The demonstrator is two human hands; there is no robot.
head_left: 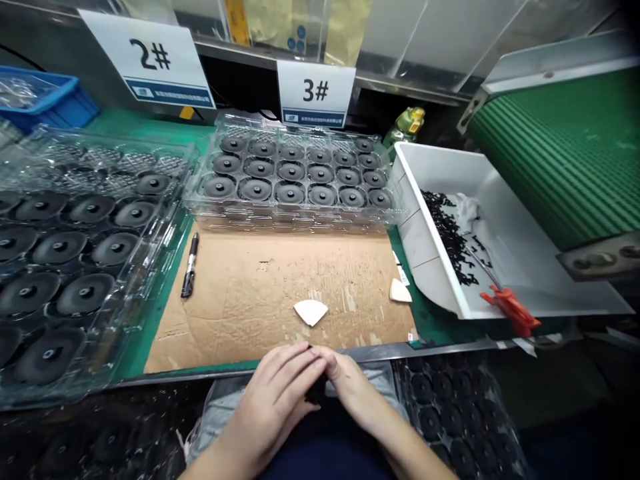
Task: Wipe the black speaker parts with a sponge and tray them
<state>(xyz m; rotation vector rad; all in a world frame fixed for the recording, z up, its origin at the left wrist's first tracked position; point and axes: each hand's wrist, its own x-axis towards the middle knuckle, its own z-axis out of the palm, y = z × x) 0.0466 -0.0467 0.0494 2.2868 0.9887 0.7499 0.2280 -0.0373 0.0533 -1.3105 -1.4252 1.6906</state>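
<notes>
My left hand (277,393) and my right hand (350,387) meet at the front edge of the bench, fingertips touching. Both are closed around a small dark thing (317,389), mostly covered by the fingers; its kind cannot be made out. Just beyond them, a white fan-shaped piece (311,311) lies on a sheet of brown cardboard (240,287). A second white piece (399,291) rests near the cardboard's right edge. Toward its left edge lies a black pen (189,265).
Behind the cardboard stands a stacked clear tray (295,212) of round black parts; another such tray (155,250) is at left. On the right, a white bin (425,247) holds small black pieces, with a red-handled tool (513,310) over its rim. A green conveyor belt (565,147) overhangs it.
</notes>
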